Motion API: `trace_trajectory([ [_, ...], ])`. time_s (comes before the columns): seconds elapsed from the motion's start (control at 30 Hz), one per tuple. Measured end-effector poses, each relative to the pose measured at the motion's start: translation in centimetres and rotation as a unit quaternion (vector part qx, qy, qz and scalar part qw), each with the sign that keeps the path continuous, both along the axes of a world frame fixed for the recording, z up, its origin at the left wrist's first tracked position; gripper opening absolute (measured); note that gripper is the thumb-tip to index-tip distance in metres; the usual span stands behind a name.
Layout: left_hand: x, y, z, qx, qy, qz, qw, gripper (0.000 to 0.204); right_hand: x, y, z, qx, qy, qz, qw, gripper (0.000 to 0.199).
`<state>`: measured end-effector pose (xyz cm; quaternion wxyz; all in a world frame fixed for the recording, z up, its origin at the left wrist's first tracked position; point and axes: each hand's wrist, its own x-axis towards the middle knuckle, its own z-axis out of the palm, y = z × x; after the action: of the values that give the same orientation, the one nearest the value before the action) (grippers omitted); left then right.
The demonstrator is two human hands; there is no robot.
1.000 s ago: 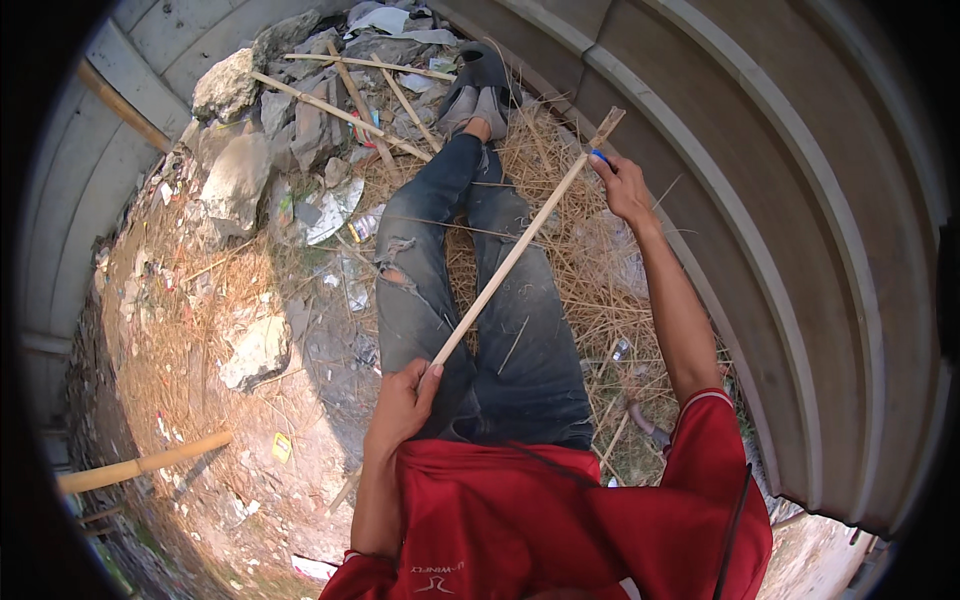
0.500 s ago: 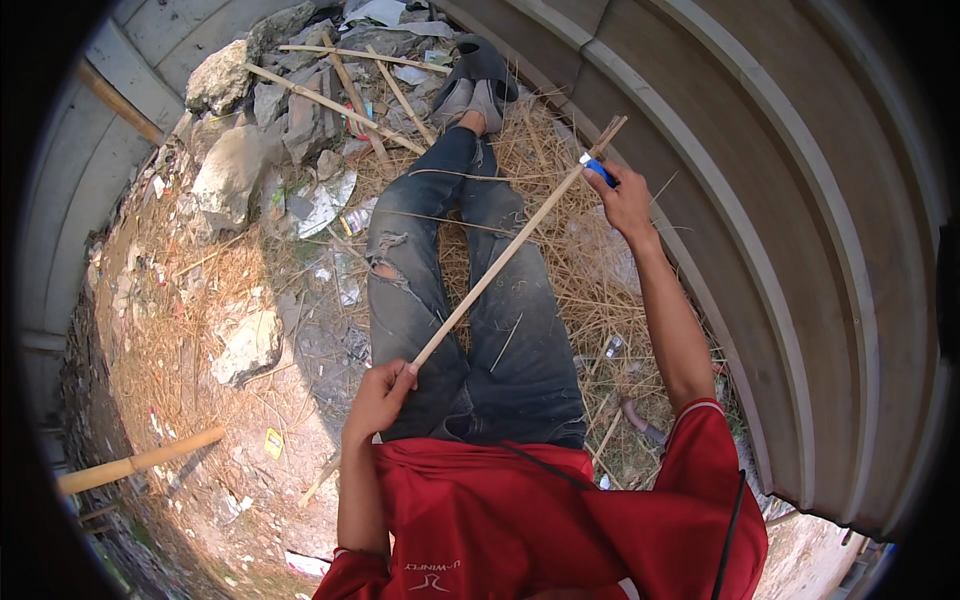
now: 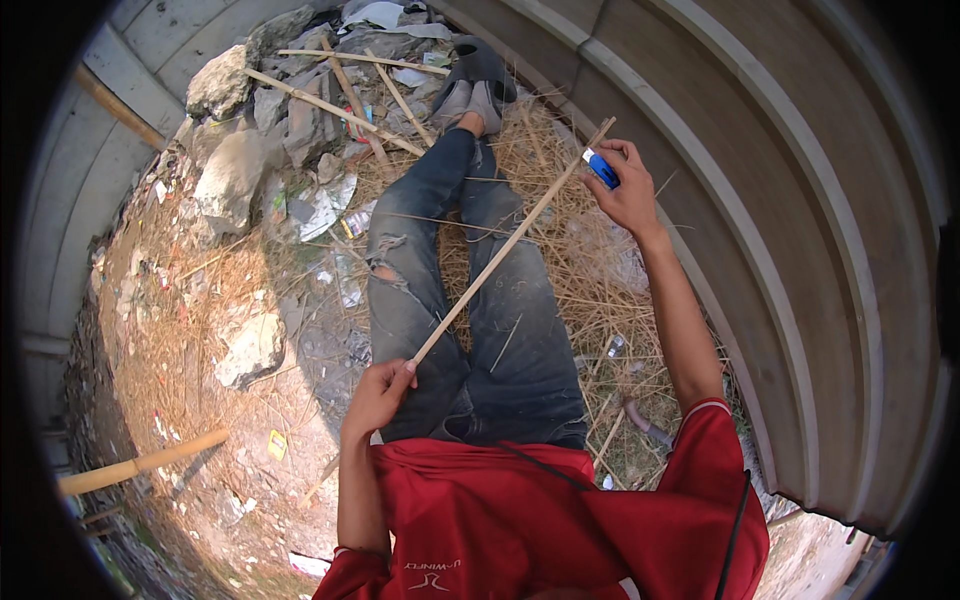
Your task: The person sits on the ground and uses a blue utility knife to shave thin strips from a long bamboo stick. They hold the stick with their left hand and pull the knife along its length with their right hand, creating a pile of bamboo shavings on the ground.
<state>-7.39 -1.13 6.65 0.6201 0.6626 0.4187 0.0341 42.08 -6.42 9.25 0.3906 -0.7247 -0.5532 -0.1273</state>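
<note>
A long thin pale wooden or bamboo stick (image 3: 505,250) slants across my legs, from lower left to upper right. My left hand (image 3: 382,393) is closed round its lower end beside my thigh. Near the frayed upper end, my right hand (image 3: 622,190) grips a small blue tool with a pale tip (image 3: 604,170). That tip is at the stick; its exact kind is too small to tell. The thumb of my right hand is close to the stick, but whether it touches cannot be made out.
Dry straw (image 3: 590,270) lies beside and under my stretched-out legs (image 3: 510,310). Several sticks (image 3: 335,107) rest by my feet, near rocks (image 3: 232,180). A corrugated metal wall (image 3: 760,200) rises close on my right. A thicker pole (image 3: 145,461) juts in at left.
My right hand has turned and its fingers have lifted, showing more of the blue tool. The stick's upper end has shifted slightly left and looks less splayed. My left hand stays in place.
</note>
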Motion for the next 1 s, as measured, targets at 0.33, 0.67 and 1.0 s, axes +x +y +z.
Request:
trace_trajectory([
  [0.33,-0.6,0.5,0.5,0.096,0.017,-0.028,0.995,0.041,4.0,1.0,-1.8,-0.148,0.154,0.073,0.974,0.015],
  [0.67,-0.6,2.2,-0.5,0.183,-0.055,0.119,0.974,0.037,5.3,0.1,-1.2,0.349,0.699,0.066,0.621,0.015],
  [1.0,3.2,13.9,15.2,0.572,-0.386,0.525,0.498,0.038,-2.0,1.6,-3.6,0.176,0.521,-0.094,0.83,0.023],
])
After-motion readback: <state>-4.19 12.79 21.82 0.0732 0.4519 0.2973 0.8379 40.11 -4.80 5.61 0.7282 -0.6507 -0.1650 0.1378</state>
